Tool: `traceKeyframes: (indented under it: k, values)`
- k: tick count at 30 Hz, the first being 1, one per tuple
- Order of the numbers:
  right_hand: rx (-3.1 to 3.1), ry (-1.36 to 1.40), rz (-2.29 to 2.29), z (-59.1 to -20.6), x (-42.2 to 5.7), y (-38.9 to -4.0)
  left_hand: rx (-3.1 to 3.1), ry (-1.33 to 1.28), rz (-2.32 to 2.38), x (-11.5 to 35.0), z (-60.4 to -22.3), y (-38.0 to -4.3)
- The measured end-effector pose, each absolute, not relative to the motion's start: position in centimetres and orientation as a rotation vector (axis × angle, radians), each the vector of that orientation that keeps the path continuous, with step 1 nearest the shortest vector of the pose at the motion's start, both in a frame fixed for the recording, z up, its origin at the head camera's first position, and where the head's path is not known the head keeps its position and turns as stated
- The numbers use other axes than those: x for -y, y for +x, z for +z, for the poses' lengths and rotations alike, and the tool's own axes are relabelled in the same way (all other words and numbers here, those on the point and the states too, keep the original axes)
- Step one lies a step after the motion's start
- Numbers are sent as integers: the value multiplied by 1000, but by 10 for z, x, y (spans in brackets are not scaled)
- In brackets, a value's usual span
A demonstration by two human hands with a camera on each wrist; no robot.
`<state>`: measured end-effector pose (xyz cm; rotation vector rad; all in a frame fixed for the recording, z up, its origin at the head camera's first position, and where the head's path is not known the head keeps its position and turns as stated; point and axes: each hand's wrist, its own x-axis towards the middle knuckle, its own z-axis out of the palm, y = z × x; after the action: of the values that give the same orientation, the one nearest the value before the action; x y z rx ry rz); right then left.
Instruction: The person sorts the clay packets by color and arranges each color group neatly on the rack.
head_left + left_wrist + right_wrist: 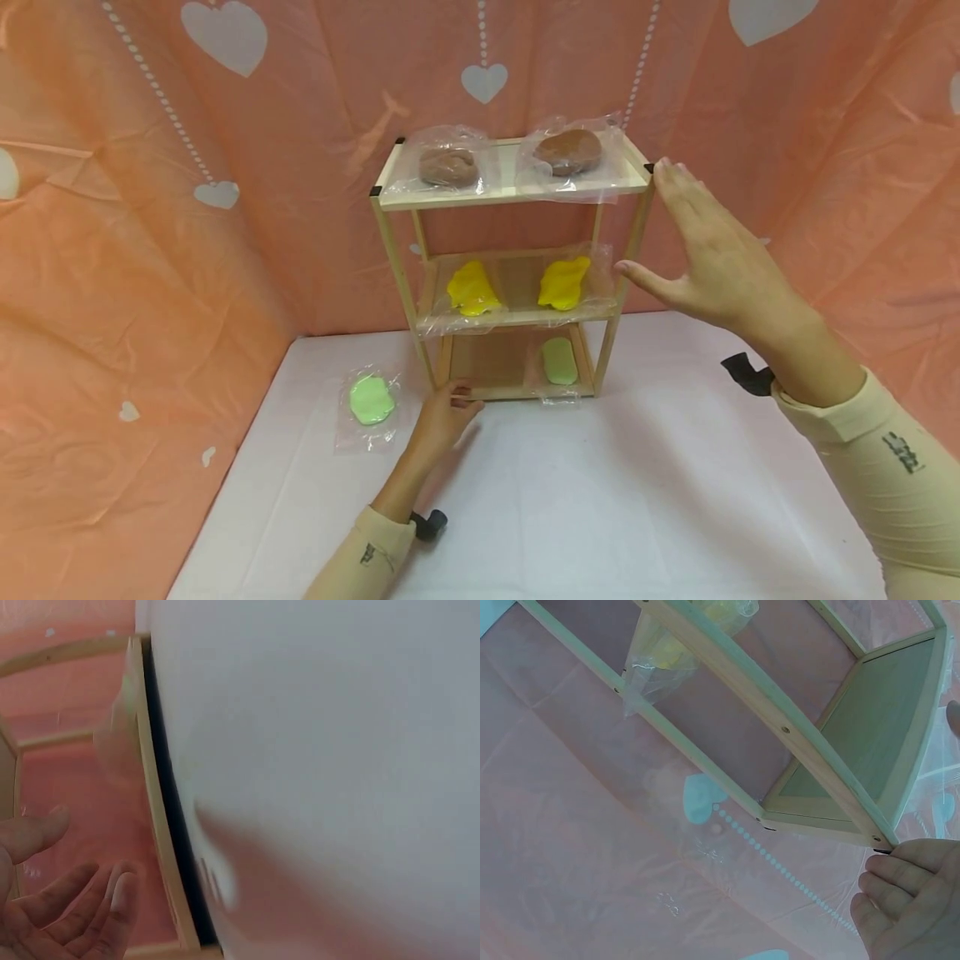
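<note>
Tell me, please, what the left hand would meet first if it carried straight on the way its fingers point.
Most likely the wooden shelf unit: the left hand lies open on the white table, fingers aimed at the unit's bottom front rail, seemingly almost at it. Depth is uncertain. The bagged green piece lies off to its side.

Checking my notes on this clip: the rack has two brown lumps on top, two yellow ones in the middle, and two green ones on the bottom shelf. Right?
Not quite. The head view shows only one green lump on the bottom shelf; the other green lump lies bagged on the table, left of the rack. The two brown lumps on top and two yellow ones in the middle are as noted.
</note>
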<state>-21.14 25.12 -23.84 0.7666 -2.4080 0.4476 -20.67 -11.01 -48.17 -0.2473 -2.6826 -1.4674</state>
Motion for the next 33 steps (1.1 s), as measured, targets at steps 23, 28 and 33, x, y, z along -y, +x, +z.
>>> traceKeyframes:
  k: [23,28,33]
  values:
    - [2433,730,272,-234,-249,-208,2746,-29,-1182,217,-450,-192]
    - [2442,718,237,-232,-249,-208,2776,22,-1127,235,-446,-193]
    - [2440,714,212,-229,-249,-207,2822,44,-1081,253,-447,-198]
